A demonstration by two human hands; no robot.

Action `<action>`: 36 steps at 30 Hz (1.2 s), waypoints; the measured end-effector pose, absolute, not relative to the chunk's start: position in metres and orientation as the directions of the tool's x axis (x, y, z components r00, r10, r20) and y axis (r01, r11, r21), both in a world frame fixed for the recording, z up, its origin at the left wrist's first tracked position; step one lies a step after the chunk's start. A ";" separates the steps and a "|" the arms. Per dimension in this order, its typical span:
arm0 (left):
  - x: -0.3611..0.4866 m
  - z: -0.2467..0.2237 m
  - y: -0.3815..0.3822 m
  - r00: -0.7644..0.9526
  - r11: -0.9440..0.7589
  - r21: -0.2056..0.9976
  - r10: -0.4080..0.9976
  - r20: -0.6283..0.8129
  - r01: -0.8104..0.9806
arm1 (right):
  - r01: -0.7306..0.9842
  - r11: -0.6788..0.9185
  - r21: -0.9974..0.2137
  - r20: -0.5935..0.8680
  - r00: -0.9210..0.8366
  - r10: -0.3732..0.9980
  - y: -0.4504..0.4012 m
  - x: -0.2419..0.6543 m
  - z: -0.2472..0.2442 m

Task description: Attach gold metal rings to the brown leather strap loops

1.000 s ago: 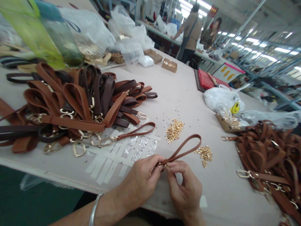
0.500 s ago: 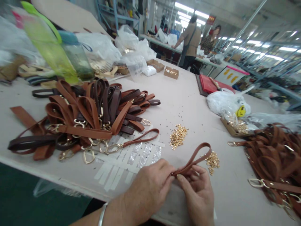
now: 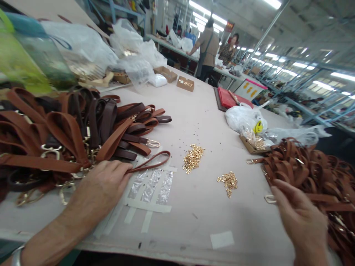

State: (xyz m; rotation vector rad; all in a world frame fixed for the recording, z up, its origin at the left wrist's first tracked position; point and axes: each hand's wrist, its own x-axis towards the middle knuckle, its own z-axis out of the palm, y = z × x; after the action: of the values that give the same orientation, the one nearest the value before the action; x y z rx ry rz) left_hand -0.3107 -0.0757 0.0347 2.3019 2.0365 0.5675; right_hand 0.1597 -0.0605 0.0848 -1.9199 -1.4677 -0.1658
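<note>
My left hand (image 3: 101,190) lies at the near edge of the left pile of straps (image 3: 65,136), brown and dark leather loops with gold clasps. Its fingers are closed at the base of a thin brown leather wrist strap (image 3: 155,161), whose loop points right; the strap's clasp end is hidden under the hand. My right hand (image 3: 302,218) is at the near left side of another pile of brown leather straps (image 3: 327,170). Its fingers are apart, beside a gold clasp (image 3: 270,199), and nothing shows in its grasp.
Two small heaps of gold hardware, one larger (image 3: 193,159) and one smaller (image 3: 229,182), lie mid-table. Clear tape strips (image 3: 151,188) are stuck to the tabletop. Bottles (image 3: 41,55), plastic bags (image 3: 245,118), small cardboard boxes (image 3: 185,84) and a red folder (image 3: 233,98) stand around. Two people are at the back.
Both hands were together holding a brown strap loop in front of me. They have separated, the left to the left pile, the right to the right pile. The view has shifted right.
</note>
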 end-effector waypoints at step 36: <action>-0.204 0.035 -0.100 0.141 0.223 0.972 0.967 -0.211 -0.073 | -0.081 -0.208 -0.975 -0.198 -0.113 0.974 -0.097 -0.045 0.033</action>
State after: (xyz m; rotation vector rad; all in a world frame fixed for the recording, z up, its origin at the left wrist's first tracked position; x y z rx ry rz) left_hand -0.2036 -0.1003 0.0354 1.0447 1.1447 0.9938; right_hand -0.0453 -0.0974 0.0330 -1.2366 -1.1119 1.4795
